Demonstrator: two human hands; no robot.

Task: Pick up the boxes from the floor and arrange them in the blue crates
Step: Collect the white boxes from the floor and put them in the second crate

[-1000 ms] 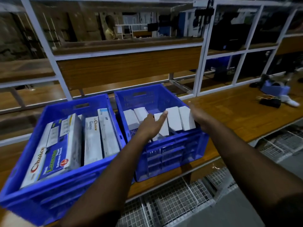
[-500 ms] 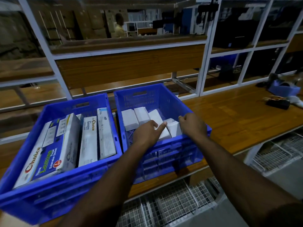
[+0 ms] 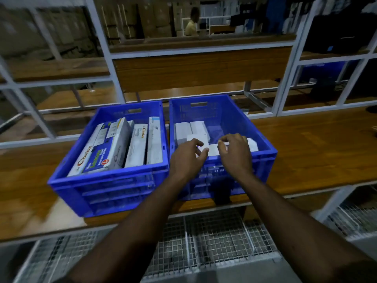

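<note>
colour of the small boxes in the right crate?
White, plain. The small boxes show best in the head view, the only one.

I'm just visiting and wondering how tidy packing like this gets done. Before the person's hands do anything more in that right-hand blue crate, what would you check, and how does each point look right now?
1. Both hands over the right crate: ok; the left hand and right hand are above its near side.
2. Hold on a small white box: ok; fingers of both hands curl onto it.
3. Free room in the right crate: ok; its far right part shows bare blue wall.
4. Other white boxes standing neatly: cannot tell; the picture is blurred.
5. Left crate packed: ok; large boxes fill it side by side.
6. Crates steady on the wooden shelf: ok.
</note>
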